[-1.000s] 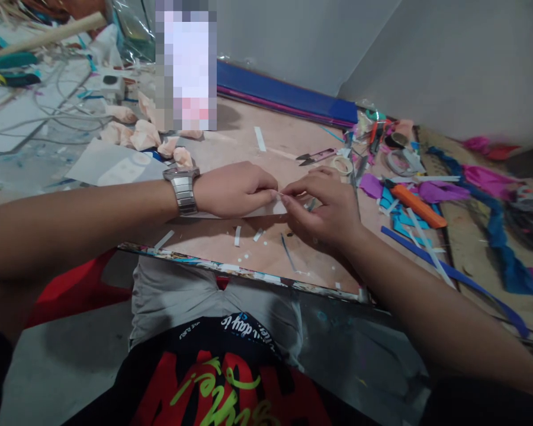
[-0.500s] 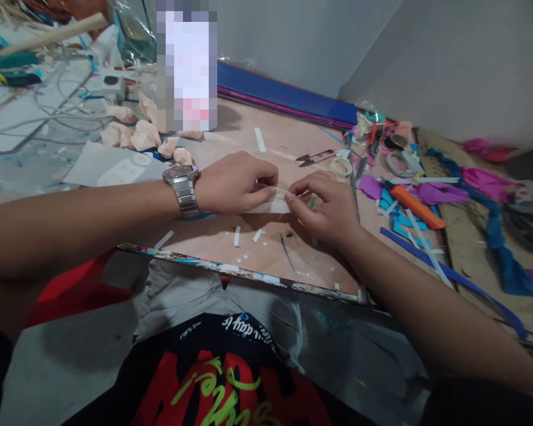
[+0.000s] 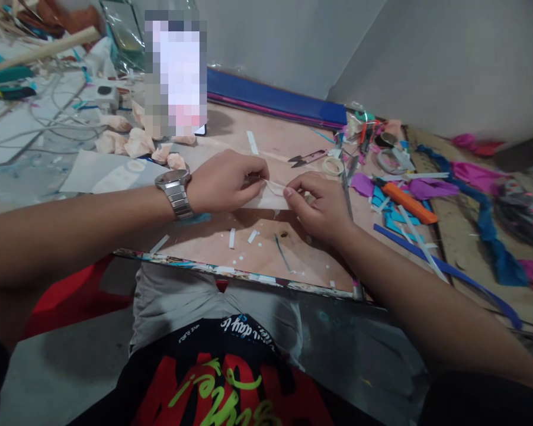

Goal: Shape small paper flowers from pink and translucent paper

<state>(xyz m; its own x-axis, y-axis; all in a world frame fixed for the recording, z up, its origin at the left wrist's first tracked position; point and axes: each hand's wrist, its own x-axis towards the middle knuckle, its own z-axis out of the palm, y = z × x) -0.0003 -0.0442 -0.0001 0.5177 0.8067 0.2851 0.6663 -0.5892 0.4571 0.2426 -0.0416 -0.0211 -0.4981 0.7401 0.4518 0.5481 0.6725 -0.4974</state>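
A thin whitish, see-through sheet (image 3: 266,202) stretches between my two hands just above the tabletop. Thumb and fingers of my left hand (image 3: 228,182), which has a metal watch (image 3: 176,190) at its wrist, pinch the sheet's upper edge. My right hand (image 3: 317,204) pinches the same edge at its right end, the fingers curled. A narrow pale fold or strip runs along that edge from one set of fingertips to the other; which of the two I cannot tell. My fingers hide both ends of the sheet.
Small thread snips (image 3: 308,158) and a tape roll (image 3: 333,166) lie beyond my right hand. An orange cutter (image 3: 409,203) sits among coloured scraps at right. A blurred-out upright screen (image 3: 180,83) stands behind crumpled peach paper (image 3: 138,143). White slips (image 3: 231,238) lie near the table edge.
The whole view has shifted slightly, moving the scene left. Both hands keep their pinch, and the pale edge between the fingertips now looks looser and more raised.
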